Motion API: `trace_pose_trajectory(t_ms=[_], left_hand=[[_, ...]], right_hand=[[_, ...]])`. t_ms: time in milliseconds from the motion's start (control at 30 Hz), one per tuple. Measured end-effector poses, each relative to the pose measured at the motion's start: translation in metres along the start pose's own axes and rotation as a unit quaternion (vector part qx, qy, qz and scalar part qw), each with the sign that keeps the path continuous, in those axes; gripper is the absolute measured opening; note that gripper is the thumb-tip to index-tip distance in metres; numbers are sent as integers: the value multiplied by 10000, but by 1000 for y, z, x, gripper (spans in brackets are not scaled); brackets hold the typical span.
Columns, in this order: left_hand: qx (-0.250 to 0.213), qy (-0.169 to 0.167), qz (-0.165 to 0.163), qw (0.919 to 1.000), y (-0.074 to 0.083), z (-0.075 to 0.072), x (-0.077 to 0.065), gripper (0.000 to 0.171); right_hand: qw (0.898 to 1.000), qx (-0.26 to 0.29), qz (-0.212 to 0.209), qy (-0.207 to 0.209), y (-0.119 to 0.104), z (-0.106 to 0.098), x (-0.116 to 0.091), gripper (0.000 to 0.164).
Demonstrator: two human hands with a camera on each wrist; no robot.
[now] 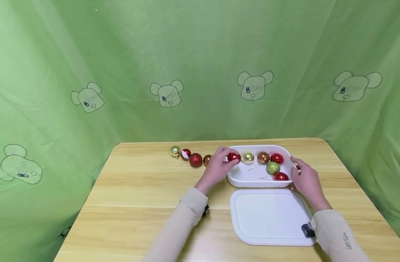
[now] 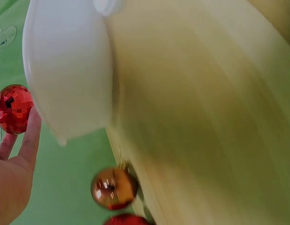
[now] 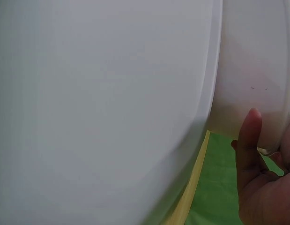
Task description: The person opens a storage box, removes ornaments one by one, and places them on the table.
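Left hand (image 1: 218, 165) pinches shiny red faceted ball (image 1: 234, 157) at left end of white rounded rectangular plastic-looking box (image 1: 262, 184); right hand (image 1: 306, 179) grips box at right end. For good handling, I judge: light pinch, box steady, ball lowered gently beside shiny pale-gold ball (image 1: 248, 158) inside box.

I seem to be in a curtained-off booth (image 1: 39, 72): green cloth (image 1: 203, 47), printed with cartoon animal heads (image 1: 255, 91), hangs beyond my fingers (image 2: 31, 138) and wraps round to both sides of them. Beneath my fingers lies a plain wood-grain table (image 1: 131, 218), its far edge close to the cloth. Whether this stands in a home or workplace, I cannot tell.
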State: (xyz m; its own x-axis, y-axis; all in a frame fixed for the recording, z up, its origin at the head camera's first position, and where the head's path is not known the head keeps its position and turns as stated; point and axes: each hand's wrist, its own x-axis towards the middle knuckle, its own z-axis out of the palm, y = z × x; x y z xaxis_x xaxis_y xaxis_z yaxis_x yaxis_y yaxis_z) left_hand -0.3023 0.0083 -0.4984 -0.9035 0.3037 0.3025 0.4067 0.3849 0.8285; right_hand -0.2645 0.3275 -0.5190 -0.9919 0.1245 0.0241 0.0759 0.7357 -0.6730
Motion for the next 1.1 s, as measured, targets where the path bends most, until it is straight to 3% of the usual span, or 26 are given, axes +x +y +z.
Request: trace_pose_trajectory(t_ms=[600, 800, 1100], left_hand=[[94, 705, -385, 9967, -37, -76, -18, 26], [82, 861, -559, 9947, -55, -95, -30, 26], [-48, 1260, -842, 9884, -85, -139, -49, 27]], right_hand=[[10000, 46, -49, -7, 0, 0, 3, 55], [10000, -67, -64, -25, 5, -1, -1, 54], [9999, -24, -141, -4, 4, 3, 2, 53]])
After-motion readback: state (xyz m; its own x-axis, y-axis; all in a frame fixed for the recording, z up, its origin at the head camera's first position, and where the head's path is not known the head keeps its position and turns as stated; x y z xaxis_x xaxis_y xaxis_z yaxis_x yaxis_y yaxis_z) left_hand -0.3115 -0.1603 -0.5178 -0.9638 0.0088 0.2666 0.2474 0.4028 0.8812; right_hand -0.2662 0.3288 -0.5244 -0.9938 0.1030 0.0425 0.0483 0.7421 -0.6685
